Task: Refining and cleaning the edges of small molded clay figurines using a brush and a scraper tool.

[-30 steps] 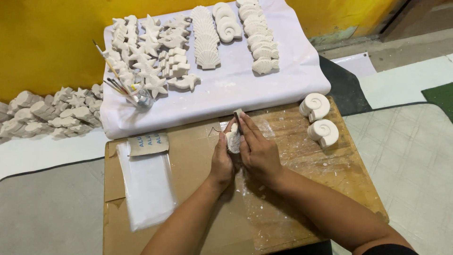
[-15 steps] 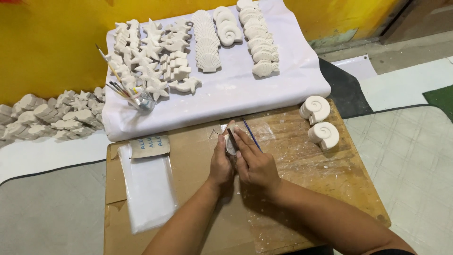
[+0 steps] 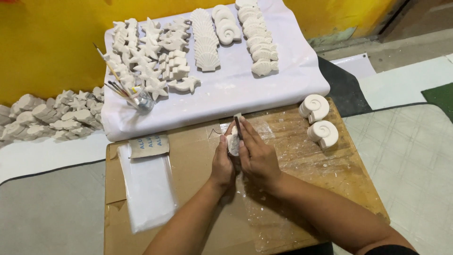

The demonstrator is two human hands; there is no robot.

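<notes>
My left hand [image 3: 222, 163] grips a small white plaster piece [image 3: 232, 143] upright over the brown cardboard sheet [image 3: 188, 156]. My right hand [image 3: 257, 158] presses against the piece from the right and holds a thin dark blade-like tool [image 3: 238, 123] along its edge. Both hands are close together at the middle of the cardboard. Two white spiral shell casts [image 3: 314, 107] [image 3: 323, 133] lie on the cardboard to the right of my hands.
A white cloth [image 3: 264, 89] behind the cardboard carries rows of several plaster starfish, scallops and shells, plus a glass jar of brushes [image 3: 140, 100]. A pile of more casts [image 3: 47, 115] lies at the left by the yellow wall. A clear plastic bag [image 3: 146, 189] lies on the cardboard's left.
My hands and the plaster piece have stayed in the same spot. The right hand's fingers and tool shifted slightly along the piece's edge.
</notes>
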